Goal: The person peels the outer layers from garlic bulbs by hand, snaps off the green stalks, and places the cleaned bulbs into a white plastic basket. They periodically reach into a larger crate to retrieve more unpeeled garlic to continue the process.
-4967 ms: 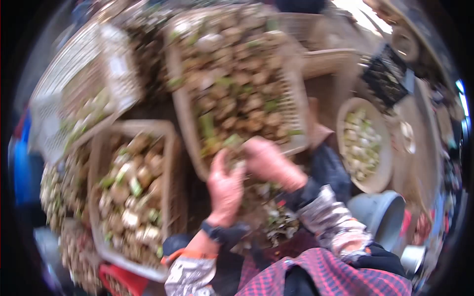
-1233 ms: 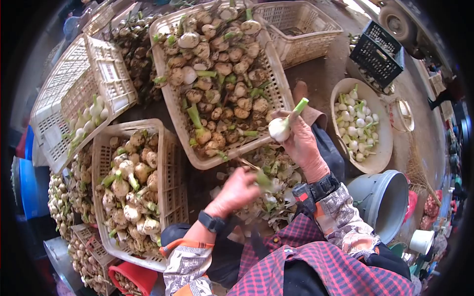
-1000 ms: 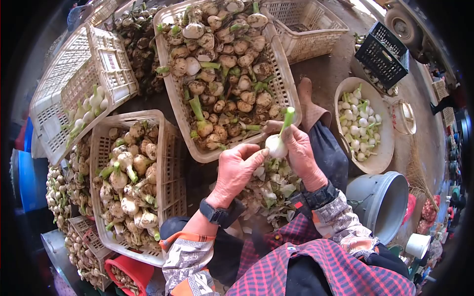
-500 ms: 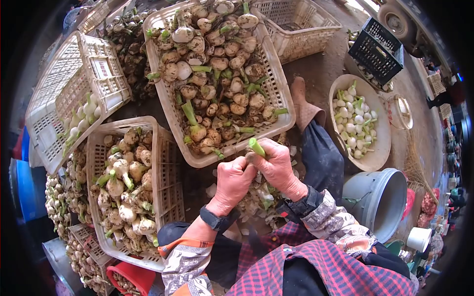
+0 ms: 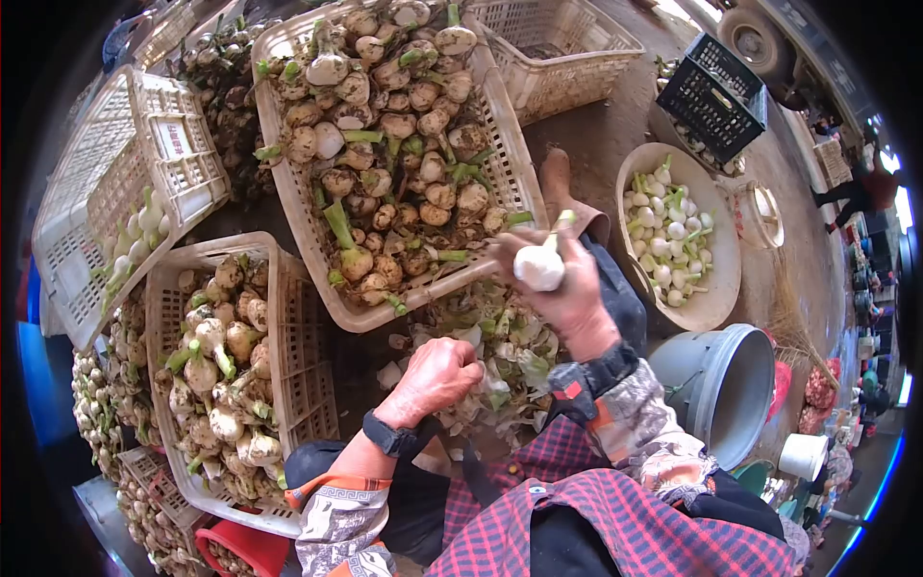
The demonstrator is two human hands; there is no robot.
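My right hand [image 5: 567, 293] holds a white, peeled garlic bulb [image 5: 539, 268] with a short green stem, raised beside the right edge of a large crate [image 5: 348, 310] of soil-covered garlic. Some of its fingers are blurred. Lower and to the left, my left hand [image 5: 435, 380] is closed, fingers curled in; whatever may be inside is hidden. Beneath both hands lies a heap of garlic peels [image 5: 510, 370]. Right of the right hand stands a round pale basin [image 5: 723, 279] containing clean white garlic bulbs [image 5: 670, 234].
A second crate [image 5: 288, 337] of dirty garlic stands at left, below a tilted crate [image 5: 178, 135] with white bulbs. A grey bucket [image 5: 692, 370] lies at right. Farther back are a black crate [image 5: 711, 96] and a vehicle wheel [image 5: 755, 38]. A red bucket [image 5: 255, 543] sits lower left.
My hands have come apart. The right has moved up and right with the garlic bulb, now showing white; the left has dropped slightly lower. The view has shifted a little.
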